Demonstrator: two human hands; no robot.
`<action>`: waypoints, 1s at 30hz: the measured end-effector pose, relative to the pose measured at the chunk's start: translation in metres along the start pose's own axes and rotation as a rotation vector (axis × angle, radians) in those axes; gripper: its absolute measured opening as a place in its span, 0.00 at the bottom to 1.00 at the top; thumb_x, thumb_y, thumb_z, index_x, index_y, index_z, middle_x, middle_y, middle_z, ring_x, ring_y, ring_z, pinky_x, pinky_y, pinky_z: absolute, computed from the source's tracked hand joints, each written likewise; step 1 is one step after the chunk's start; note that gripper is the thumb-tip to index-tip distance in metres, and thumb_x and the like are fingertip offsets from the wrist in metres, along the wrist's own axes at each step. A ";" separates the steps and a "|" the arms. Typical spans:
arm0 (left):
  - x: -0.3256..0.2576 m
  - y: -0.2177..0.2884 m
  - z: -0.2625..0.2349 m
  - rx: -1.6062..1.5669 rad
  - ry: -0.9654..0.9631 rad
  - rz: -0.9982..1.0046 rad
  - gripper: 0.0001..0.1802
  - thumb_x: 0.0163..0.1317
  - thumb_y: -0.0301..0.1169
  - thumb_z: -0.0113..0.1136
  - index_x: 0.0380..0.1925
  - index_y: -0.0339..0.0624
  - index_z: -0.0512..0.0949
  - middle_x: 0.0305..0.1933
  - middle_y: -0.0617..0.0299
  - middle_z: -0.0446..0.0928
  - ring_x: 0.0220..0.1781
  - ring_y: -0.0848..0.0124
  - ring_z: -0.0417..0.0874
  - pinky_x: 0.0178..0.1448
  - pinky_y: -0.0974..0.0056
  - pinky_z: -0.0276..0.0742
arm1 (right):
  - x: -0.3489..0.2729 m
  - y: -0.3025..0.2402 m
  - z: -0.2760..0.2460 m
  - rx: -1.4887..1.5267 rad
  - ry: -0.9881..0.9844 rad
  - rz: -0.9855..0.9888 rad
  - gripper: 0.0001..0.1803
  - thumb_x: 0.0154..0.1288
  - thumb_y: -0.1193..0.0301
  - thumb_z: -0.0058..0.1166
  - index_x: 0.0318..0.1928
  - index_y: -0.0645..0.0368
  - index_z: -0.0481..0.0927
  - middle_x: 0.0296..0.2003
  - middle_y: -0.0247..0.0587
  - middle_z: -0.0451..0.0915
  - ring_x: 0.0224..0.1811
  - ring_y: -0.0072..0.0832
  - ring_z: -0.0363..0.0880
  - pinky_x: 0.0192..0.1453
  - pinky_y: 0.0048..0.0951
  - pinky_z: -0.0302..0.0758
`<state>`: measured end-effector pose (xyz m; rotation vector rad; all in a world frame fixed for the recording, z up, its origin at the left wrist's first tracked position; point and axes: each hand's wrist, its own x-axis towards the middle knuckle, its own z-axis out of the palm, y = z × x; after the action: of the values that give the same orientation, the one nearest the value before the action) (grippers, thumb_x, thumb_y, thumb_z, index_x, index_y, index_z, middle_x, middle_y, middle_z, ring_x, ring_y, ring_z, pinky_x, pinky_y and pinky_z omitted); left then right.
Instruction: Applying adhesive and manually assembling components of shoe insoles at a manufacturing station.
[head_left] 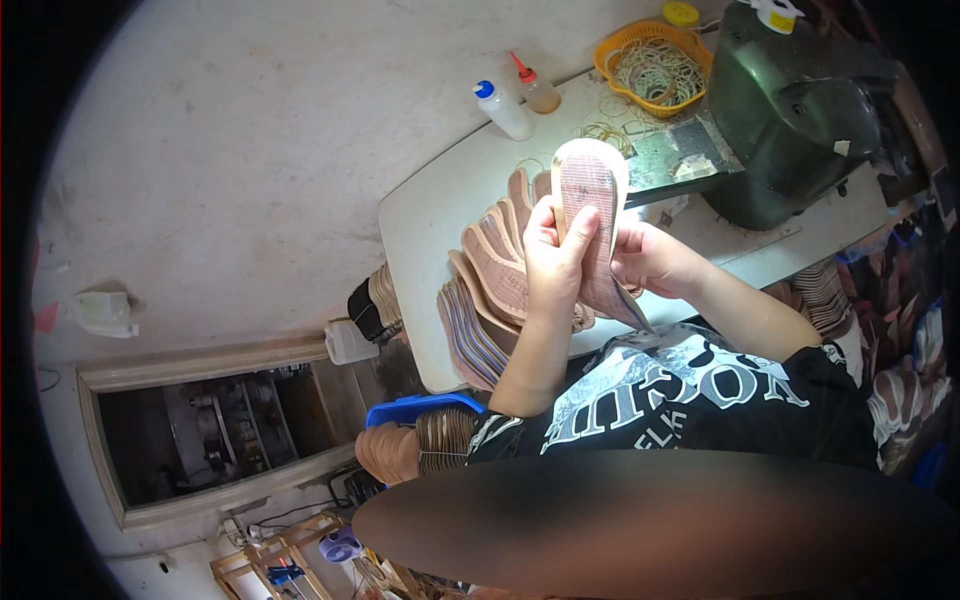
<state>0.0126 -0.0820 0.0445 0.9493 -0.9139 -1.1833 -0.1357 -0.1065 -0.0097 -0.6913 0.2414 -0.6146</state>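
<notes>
A shoe insole (588,190), pinkish brown with fine lines and a pale rim, is held upright in front of my chest, its rounded end up. My left hand (560,250) grips its left edge, with the thumb laid across the face. On the other side my right hand (648,260) holds the lower right edge; some of its fingers are hidden behind the insole. To the left of my left hand, stacks of similar insoles (493,268) lie on the pale table (415,225). A striped stack of insoles (468,335) leans at the table's near left.
A dark green machine (790,120) stands on the right side of the table. Behind are a yellow basket (650,45) of thin pale loops, a blue-capped bottle (503,110) and a red-tipped bottle (537,90). Below the table's left end sits a blue bin (410,408) beside bundled insoles.
</notes>
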 end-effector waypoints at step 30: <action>0.082 -0.051 -0.043 0.695 0.186 0.028 0.23 0.54 0.41 0.67 0.35 0.28 0.76 0.43 0.45 0.72 0.51 0.52 0.69 0.60 0.56 0.63 | -0.022 -0.006 -0.004 -0.413 0.310 0.036 0.18 0.66 0.64 0.58 0.48 0.66 0.81 0.41 0.37 0.83 0.42 0.18 0.78 0.51 0.24 0.74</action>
<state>0.0480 -0.1640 -0.0120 1.5640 -1.2077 -0.7312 -0.1573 -0.0990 -0.0089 -0.9847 0.6805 -0.6431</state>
